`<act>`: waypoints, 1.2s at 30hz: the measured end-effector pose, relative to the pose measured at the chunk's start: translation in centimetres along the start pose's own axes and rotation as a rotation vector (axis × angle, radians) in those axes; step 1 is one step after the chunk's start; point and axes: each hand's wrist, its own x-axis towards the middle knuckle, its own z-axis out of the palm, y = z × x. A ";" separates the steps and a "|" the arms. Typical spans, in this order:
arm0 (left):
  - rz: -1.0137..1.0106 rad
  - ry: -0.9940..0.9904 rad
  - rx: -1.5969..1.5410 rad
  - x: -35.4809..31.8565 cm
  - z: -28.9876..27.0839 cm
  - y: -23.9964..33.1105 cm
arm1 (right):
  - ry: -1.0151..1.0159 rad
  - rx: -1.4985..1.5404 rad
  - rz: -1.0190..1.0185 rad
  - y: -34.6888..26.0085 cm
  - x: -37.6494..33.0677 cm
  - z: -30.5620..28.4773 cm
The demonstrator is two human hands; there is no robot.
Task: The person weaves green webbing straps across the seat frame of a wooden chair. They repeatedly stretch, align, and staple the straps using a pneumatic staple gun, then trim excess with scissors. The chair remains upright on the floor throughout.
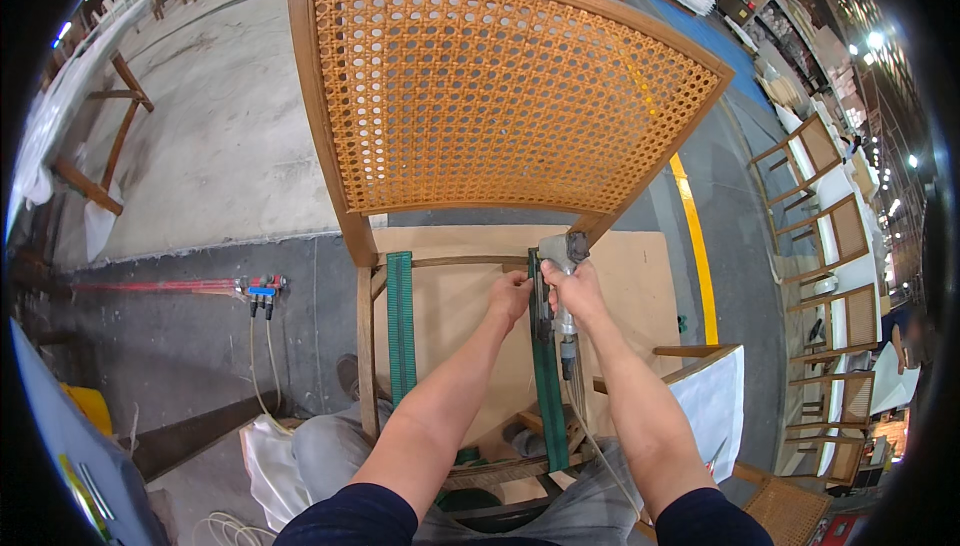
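Note:
A wooden chair frame with a woven cane back (500, 96) stands in front of me, its seat opening bare apart from two green webbing straps. One webbing strap (400, 326) runs front to back on the left. The other webbing strap (549, 396) lies on the right, below the tool. My right hand (577, 291) is closed round the grip of a grey pneumatic staple gun (558, 250), whose dark magazine lies over the right strap near the back rail. Fingers bent together, my left hand (511, 298) pinches at that strap's left edge; its fingertips are partly hidden.
Brown cardboard (640, 276) lies under the chair. An air hose (592, 434) trails from the gun past my right forearm. At left, a red pipe (160, 286) has a blue valve fitting (262, 292). Several cane-backed chairs (838, 231) line the right side.

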 end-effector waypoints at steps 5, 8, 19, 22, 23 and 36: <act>-0.013 -0.001 -0.036 0.3 -0.6 -0.6 | -0.042 -0.002 -0.001 0.0 -0.5 0.6; -0.012 -0.006 -0.052 0.1 -0.2 -0.5 | -0.022 0.005 -0.004 0.3 -0.5 0.2; -0.138 -0.053 -0.215 0.4 0.8 -1.2 | 0.064 0.014 -0.032 0.7 -0.6 -0.3; -0.177 -0.048 -0.211 -0.4 1.0 -1.6 | 0.099 -0.017 -0.028 0.2 -0.7 0.1; -0.221 -0.076 -0.257 -1.1 1.1 -1.6 | 0.108 -0.029 -0.027 0.1 -0.9 0.0; -0.688 -0.645 -0.862 -24.2 3.1 -3.5 | 0.310 0.081 0.019 2.5 -18.7 -23.7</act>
